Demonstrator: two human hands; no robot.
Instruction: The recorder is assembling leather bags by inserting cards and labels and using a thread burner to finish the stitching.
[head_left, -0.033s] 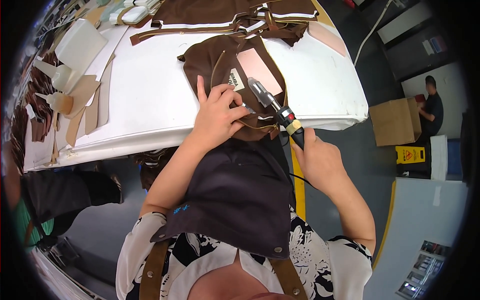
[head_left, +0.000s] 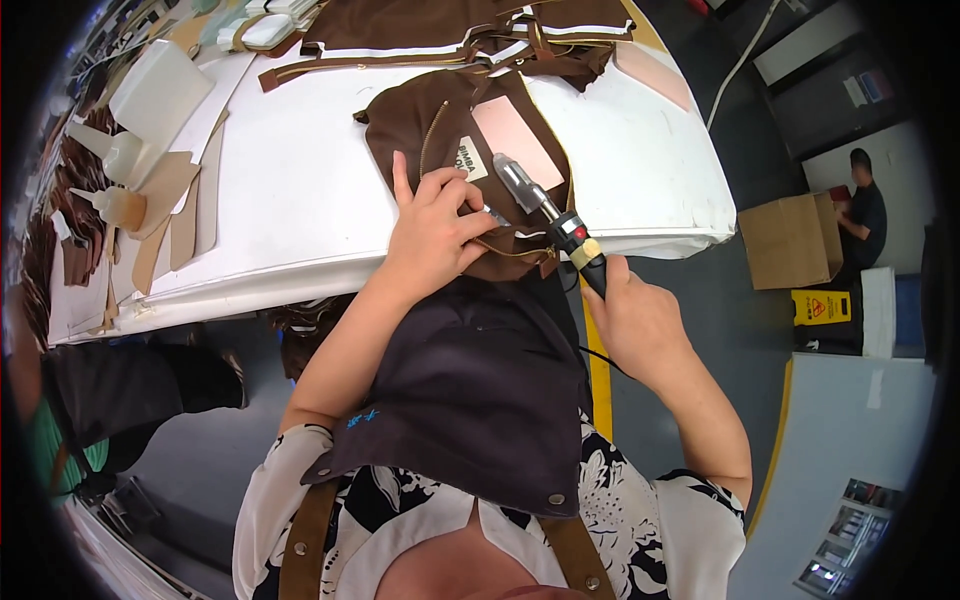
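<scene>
A brown fabric bag piece (head_left: 400, 112) with gold zippers lies at the table's near edge. It bears a pale printed label (head_left: 470, 160) and a pink rectangular panel (head_left: 515, 140). My left hand (head_left: 435, 235) pinches the fabric near its lower zipper, thumb against fingers, little finger raised. A small greyish bit shows by the fingertips, too hidden to name. My right hand (head_left: 640, 315) is wrapped round the black handle of a hot-air gun (head_left: 568, 235) with a metal nozzle, red button and brass-coloured knob. Its nozzle tip points up and left over the bag, near the label and panel.
More brown bag pieces (head_left: 390, 28) lie at the table's far side. Glue bottles (head_left: 122, 207), a white container (head_left: 160, 95) and card strips stand at left. A co-worker (head_left: 865, 215) is beside a cardboard box (head_left: 792, 243) at right; another person (head_left: 130, 395) is at lower left.
</scene>
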